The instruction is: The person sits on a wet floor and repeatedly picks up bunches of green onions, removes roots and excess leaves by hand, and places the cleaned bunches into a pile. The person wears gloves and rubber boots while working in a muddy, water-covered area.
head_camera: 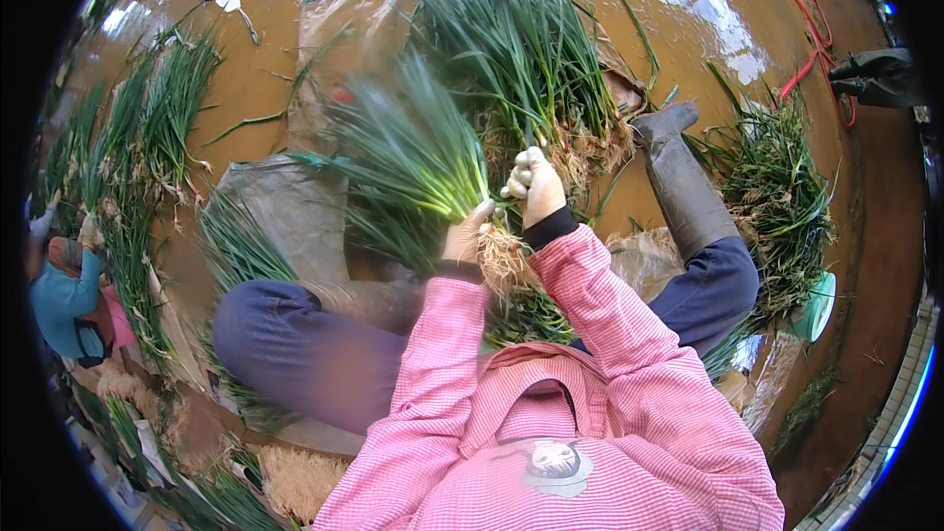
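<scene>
A bunch of green onions (435, 169) with pale roots is gripped in my left hand (466, 232), its leaves fanned up and to the left, slightly blurred. Close on its right, my right hand (537, 184), in a light glove with fingers curled in, is by the root end of a large pile of green onions (516, 37); whether it holds a stalk I cannot tell. That pile lies on brown sheeting beyond my hands, roots towards me. More green onions (247, 243) lie on a grey sheet (284, 199) at the left, and others lie under my forearms.
My booted leg (682, 184) stretches out at the right. Past it are a heap of leafy trimmings (782, 199), a light green container (815, 307), a red hose (804, 66) and a dark boot (877, 77). A person in blue (66, 302) handles onions at far left. The brown floor is wet.
</scene>
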{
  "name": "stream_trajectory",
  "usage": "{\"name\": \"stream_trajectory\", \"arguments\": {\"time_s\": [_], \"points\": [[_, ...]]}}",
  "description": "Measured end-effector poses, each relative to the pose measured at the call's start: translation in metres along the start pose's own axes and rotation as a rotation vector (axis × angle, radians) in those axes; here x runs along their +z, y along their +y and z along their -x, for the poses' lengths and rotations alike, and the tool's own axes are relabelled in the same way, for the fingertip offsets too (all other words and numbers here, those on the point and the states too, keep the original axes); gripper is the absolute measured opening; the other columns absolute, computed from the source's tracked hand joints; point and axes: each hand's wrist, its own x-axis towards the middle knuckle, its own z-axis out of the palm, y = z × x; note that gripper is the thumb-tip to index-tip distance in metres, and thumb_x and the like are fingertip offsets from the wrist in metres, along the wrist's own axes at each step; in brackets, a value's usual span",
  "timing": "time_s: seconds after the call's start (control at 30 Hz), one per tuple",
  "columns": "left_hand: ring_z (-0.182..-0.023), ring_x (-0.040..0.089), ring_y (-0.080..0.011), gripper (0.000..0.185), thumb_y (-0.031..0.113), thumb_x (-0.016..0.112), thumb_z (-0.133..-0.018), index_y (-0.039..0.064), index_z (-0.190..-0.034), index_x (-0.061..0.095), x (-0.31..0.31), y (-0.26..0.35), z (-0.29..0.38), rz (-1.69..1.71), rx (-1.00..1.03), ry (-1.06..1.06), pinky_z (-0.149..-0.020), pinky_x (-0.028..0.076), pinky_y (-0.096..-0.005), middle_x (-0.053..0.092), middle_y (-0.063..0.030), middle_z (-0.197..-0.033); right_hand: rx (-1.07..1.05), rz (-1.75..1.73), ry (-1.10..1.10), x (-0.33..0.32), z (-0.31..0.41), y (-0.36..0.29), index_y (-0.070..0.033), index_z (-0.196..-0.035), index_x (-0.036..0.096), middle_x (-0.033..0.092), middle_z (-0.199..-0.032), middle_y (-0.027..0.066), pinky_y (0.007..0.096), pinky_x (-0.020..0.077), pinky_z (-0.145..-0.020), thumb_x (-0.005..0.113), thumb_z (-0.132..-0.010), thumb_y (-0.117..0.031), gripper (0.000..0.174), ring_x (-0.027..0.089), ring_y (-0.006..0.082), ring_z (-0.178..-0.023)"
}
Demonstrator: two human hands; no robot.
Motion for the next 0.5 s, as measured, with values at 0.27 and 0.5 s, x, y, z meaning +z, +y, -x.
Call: {"name": "stream_trajectory", "arguments": {"time_s": [0.27, 0.5], "points": [[-0.075, 0.058, -0.0163, 0.042, 0.015, 0.061, -0.087, 0.005, -0.126, 0.048, -0.010, 0.007, 0.023, 0.177, -0.083, -0.275, -0.060, 0.053, -0.0302, 0.057, -0.0029, -0.080, 0.015, -0.171, 0.509, -0.026, -0.045, -0.041, -0.015, -0.075, 0.043, 0.033, -0.050, -0.0079, 0.0209, 0.0276, -0.031, 0.035, -0.098, -0.039, 0.035, 0.027, 0.0046, -0.035], [-0.069, 0.059, -0.0181, 0.025, 0.018, 0.064, -0.087, 0.003, -0.105, 0.056, -0.012, 0.001, 0.013, 0.202, -0.251, -0.198, -0.056, 0.056, -0.0365, 0.058, -0.0048, -0.079, 0.040, 1.233, -0.084, -0.042, -0.090, 0.069, 0.006, -0.124, 0.051, 0.059, -0.119, 0.0214, 0.0319, 0.0389, -0.099, 0.067, -0.080, -0.045, 0.068, 0.057, 0.0275, -0.110]]}}
